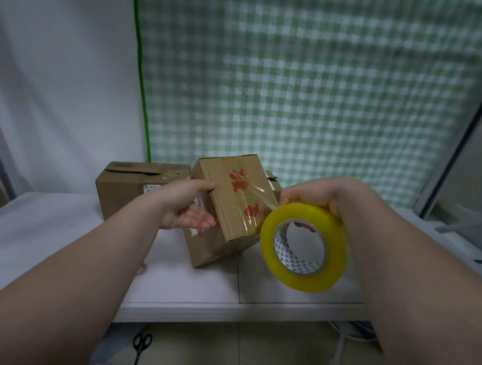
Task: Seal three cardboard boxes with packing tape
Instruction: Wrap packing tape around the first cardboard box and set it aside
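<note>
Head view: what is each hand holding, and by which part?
Left hand grips the tilted box by its left edge, thumb on top. Right hand grips the tape roll at its upper rim.

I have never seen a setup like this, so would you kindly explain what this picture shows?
No machine here: a person wears a camera on the head, so this one picture looks forward and down at their own arms. The left hand grips a tilted box with red print. The right hand holds a yellow tape roll, with a clear strip running from it to that box. A second box stands behind on the white table. On the floor below lie scissors.
</note>
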Demonstrator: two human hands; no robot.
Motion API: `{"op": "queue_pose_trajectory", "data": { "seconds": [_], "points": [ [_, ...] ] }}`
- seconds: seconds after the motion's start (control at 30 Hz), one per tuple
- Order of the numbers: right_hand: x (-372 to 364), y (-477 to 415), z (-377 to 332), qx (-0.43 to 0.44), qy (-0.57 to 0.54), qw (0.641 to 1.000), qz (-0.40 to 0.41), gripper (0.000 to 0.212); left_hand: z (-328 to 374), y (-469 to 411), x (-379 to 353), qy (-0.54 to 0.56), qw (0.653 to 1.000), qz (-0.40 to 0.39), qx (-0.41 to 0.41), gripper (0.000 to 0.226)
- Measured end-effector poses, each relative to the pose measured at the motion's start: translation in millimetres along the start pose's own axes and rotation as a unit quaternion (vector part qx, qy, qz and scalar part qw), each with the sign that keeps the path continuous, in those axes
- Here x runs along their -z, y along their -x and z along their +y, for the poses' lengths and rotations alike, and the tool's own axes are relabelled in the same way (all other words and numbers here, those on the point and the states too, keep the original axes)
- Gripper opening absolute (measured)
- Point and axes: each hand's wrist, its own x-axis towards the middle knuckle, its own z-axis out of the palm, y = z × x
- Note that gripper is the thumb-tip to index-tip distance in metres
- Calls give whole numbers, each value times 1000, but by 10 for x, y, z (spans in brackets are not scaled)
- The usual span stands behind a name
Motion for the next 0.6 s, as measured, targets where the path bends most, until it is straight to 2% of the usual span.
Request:
{"op": "queue_pose_trajectory", "data": {
  "seconds": [0.1,0.2,0.27,0.33,0.4,0.47,0.6],
  "points": [
    [46,-57,-76,9,16,1000,4,17,48,-106,10,-16,1000,11,3,70],
    [70,-84,-171,21,26,999,30,16,85,-276,-18,-44,996,69,-21,71],
    [85,-97,-219,34,25,997,70,20,115,-391,-20,-94,980,151,-87,83],
    [92,-99,-269,52,25,993,106,21,158,-490,3,-190,945,201,-173,80],
    [92,-87,-335,68,29,990,119,19,225,-577,44,-262,922,169,-230,60],
    [105,-86,-403,81,26,989,121,20,259,-664,115,-309,914,134,-226,45],
    [157,-99,-549,112,-20,984,139,40,248,-735,278,-350,911,134,-173,45]
  ]
}}
